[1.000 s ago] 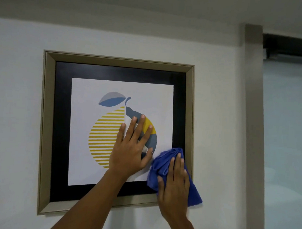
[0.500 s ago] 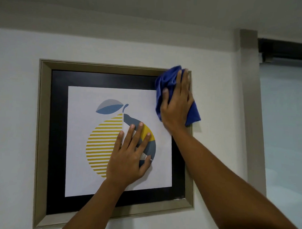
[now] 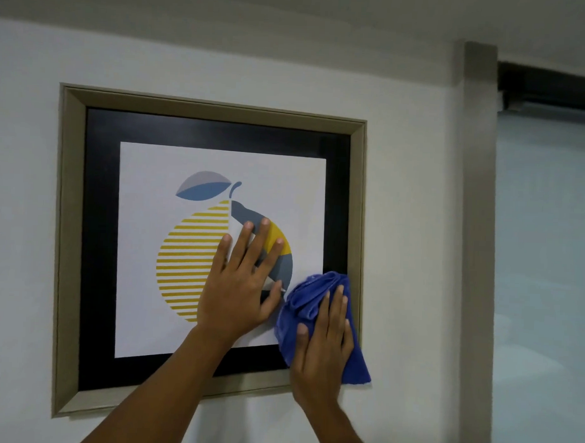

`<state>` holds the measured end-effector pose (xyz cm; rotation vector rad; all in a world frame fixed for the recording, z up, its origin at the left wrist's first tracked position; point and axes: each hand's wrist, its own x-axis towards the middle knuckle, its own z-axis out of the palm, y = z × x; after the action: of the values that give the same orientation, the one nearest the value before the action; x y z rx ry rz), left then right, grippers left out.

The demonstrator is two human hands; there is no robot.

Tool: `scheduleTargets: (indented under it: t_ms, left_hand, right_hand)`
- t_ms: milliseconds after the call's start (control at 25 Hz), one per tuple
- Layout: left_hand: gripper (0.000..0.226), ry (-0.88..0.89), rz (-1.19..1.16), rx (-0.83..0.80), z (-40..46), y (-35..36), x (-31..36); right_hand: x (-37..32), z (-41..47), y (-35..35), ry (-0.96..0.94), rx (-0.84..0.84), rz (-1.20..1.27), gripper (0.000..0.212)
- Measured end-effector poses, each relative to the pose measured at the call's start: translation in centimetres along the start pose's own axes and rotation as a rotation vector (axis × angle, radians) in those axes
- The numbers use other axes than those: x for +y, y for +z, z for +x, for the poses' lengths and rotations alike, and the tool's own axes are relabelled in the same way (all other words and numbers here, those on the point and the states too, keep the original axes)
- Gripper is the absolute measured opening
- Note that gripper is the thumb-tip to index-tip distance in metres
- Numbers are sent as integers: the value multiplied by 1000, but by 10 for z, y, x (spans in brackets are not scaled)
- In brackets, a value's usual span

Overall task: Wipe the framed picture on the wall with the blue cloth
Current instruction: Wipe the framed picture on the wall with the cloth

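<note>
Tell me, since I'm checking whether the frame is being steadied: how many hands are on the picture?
2. The left hand lies flat on the fruit print in the framed picture; the right hand presses the blue cloth at its lower right corner.

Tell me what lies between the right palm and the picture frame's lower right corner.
Head view: the bunched blue cloth, pressed flat under the right hand.
</note>
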<state>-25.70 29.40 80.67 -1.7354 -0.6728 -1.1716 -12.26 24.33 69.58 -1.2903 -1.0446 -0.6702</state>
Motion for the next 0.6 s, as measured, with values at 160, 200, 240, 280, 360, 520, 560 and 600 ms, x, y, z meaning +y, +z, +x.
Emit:
scheduleTargets:
  t_ms: [160, 200, 240, 280, 360, 520, 560, 600]
  left_hand:
    - [73, 16, 12, -10, -1, 0, -5]
    - [74, 16, 6, -10, 0, 0, -5]
    - [75, 12, 0, -7, -1, 1, -5]
    - [75, 8, -3, -5, -2, 1, -5]
    - [73, 4, 2, 2, -4, 1, -5]
    - [70, 4, -11, 26, -3, 4, -5]
    - [70, 8, -13, 32, -3, 5, -5]
    - [69, 10, -17, 34, -4, 5, -3]
  right_hand:
    - [-13, 49, -4, -107, 28, -18, 60]
    - [-14, 57, -5, -163, 21, -11, 60]
    - [-16, 63, -7, -202, 15, 9, 60]
    - [-19, 73, -8, -217, 25, 46, 61]
    - [-35, 111, -10, -213, 63, 127, 60]
    - [-90, 232, -14, -270, 108, 92, 57]
    - [-97, 252, -16, -289, 126, 80, 57]
    - [-99, 262, -16, -311, 139, 64, 56]
